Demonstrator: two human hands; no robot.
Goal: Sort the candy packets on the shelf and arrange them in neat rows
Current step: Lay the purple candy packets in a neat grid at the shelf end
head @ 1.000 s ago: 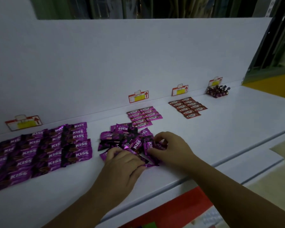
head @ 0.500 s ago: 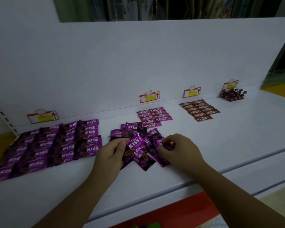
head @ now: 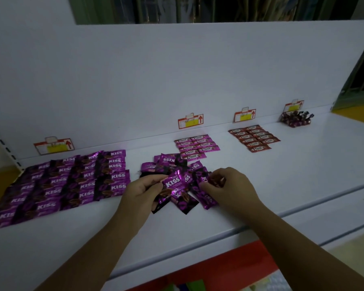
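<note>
- A second ago both hands were down on the loose pile [head: 168,161] of purple KISS packets. Now the left hand [head: 142,193] has come up with one KISS packet [head: 173,182] pinched between thumb and fingers, label up and readable
- The right hand [head: 229,185] has barely moved. Its fingers are curled at the right edge of the pile and pinch a second packet [head: 205,180] lying against the others; we cannot tell if it is lifted off the shelf
- Our read: one packet is picked out and faced the right way, so it looks ready to join the arranged KISS rows [head: 72,181] just left of the pile
- The pile is a jumble, with packets at all angles and some upside down, so we judge the KISS sort only partly done
- Containers: we see no box, tray or bin; the white shelf [head: 292,185] carries everything directly
- On the shelf, left to right:
  - the KISS rows
  - the pile at middle front
  - pink Choco packets [head: 195,145] in two neat columns just behind the pile
  - red-brown packets [head: 253,137] in two columns further right
  - a small heap of dark twist-wrapped candies [head: 296,119] at the far right, against the back panel
- Behind each group we see one of the price tags [head: 190,121] at the foot of the back panel
</note>
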